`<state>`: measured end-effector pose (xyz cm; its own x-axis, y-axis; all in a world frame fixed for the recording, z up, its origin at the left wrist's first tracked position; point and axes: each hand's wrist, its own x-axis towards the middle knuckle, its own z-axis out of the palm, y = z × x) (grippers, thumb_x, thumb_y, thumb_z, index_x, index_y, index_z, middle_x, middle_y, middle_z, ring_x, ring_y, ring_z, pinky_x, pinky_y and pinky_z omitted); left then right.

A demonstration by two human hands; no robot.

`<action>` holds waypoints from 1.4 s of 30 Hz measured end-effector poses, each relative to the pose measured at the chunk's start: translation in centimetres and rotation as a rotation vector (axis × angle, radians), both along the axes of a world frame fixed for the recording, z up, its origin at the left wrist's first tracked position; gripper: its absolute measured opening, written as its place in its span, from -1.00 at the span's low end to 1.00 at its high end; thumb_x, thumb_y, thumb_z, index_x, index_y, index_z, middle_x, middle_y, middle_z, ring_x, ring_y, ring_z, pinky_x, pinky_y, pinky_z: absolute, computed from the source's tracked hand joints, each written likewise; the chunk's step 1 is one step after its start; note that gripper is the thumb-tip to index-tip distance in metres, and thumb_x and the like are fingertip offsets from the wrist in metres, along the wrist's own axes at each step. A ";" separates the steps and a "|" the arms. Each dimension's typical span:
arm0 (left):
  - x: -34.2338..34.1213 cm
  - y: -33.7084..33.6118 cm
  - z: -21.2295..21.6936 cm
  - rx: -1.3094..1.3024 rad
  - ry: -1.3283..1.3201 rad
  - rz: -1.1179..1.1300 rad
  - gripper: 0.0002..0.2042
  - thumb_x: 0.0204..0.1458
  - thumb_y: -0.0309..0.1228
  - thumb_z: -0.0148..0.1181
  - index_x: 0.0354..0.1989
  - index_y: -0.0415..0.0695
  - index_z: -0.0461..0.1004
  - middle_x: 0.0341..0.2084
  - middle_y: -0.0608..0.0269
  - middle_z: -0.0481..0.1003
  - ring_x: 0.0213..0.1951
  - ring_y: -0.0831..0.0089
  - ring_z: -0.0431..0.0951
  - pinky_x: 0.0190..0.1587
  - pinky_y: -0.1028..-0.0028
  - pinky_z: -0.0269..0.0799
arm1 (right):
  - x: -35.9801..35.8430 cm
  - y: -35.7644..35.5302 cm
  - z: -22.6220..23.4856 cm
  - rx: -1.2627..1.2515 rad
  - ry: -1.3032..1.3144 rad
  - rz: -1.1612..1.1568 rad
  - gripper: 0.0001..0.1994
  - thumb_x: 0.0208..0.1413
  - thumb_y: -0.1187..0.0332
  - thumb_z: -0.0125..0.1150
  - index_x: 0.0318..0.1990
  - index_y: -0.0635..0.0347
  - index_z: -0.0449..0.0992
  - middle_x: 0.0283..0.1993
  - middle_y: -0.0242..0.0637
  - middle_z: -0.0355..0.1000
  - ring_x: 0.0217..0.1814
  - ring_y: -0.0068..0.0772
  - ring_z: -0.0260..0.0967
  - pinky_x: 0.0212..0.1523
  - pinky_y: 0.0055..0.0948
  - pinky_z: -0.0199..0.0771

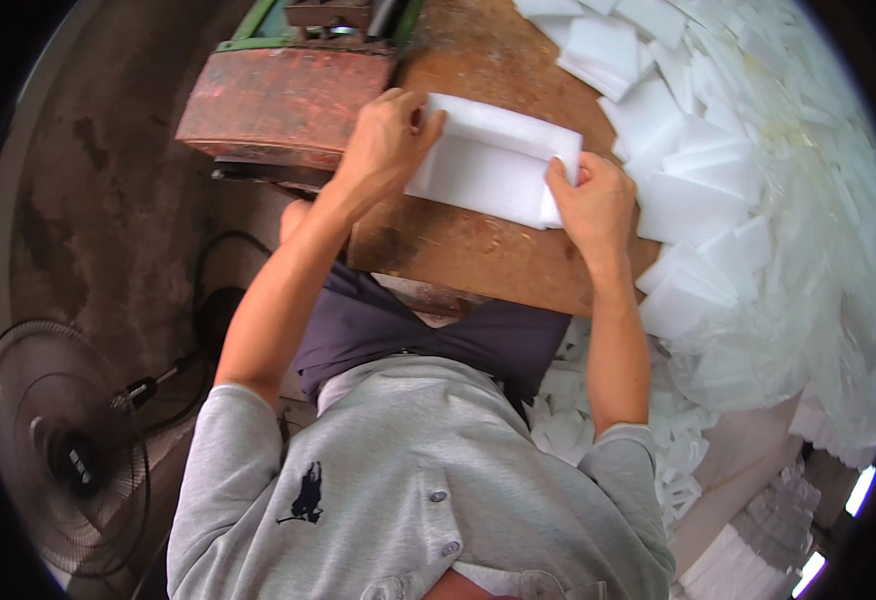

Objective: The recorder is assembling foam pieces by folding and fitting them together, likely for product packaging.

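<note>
A white foam tray [493,172], long and shallow with raised walls, is held level above the brown wooden tabletop [458,245]. My left hand [390,138] grips its left end, the thumb on the rim and the fingers curled behind. At the opposite end my right hand [596,200] pinches the right wall, its thumb on the near side and the other fingers mostly hidden. Whether the tray's underside touches the wood I cannot tell.
Left of the tabletop stands a worn red and green machine [283,105]. White foam sheets [693,200] lie heaped at the right beside clear plastic film [808,270]. Foam scraps [563,420] cover the floor below. A black fan [68,450] stands at the lower left.
</note>
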<state>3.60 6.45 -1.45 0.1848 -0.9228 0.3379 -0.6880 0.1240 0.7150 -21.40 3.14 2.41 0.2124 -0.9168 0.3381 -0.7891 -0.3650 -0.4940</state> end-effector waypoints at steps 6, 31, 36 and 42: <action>-0.1 0.2 0.2 -0.005 -0.007 -0.003 -0.74 0.11 -0.38 0.29 -0.15 -0.33 0.55 -0.42 -0.04 0.50 -0.42 0.19 0.53 -0.29 0.32 0.45 | -0.1 -0.4 -1.4 0.044 -0.088 0.026 -0.66 -0.07 0.29 0.38 -0.63 0.38 0.41 -0.65 -0.04 0.35 -0.61 0.01 0.35 -0.50 -0.09 0.34; -1.4 -0.5 1.7 0.029 -0.505 -0.407 -0.19 0.03 0.14 0.16 0.45 0.08 0.13 0.40 -0.07 0.10 0.44 -0.12 0.00 0.47 -0.05 -0.17 | 1.1 -0.5 -2.6 -0.044 0.155 0.046 -0.79 -0.03 0.34 0.30 -0.54 0.33 0.52 -0.53 0.03 0.40 -0.47 0.14 0.41 -0.41 0.01 0.39; -2.1 -2.1 2.8 0.115 -0.589 -0.465 -0.13 0.05 0.28 0.06 0.47 0.05 0.10 0.43 -0.06 0.06 0.46 -0.10 -0.04 0.47 -0.09 -0.30 | -0.1 -0.7 -2.9 -0.038 0.131 -0.046 -0.80 -0.06 0.35 0.32 -0.54 0.32 0.52 -0.52 0.03 0.42 -0.46 0.14 0.42 -0.41 -0.02 0.42; -3.2 -12.0 3.4 0.089 0.518 -0.305 -0.20 0.24 0.14 0.01 0.40 -0.33 0.10 0.34 -0.23 0.20 0.33 0.07 0.28 0.35 0.26 0.15 | -9.5 0.6 5.8 0.033 -0.247 -0.163 -0.83 0.02 0.51 0.28 -0.55 0.32 0.43 -0.60 -0.37 0.32 -0.54 -0.56 0.27 -0.55 -0.34 0.23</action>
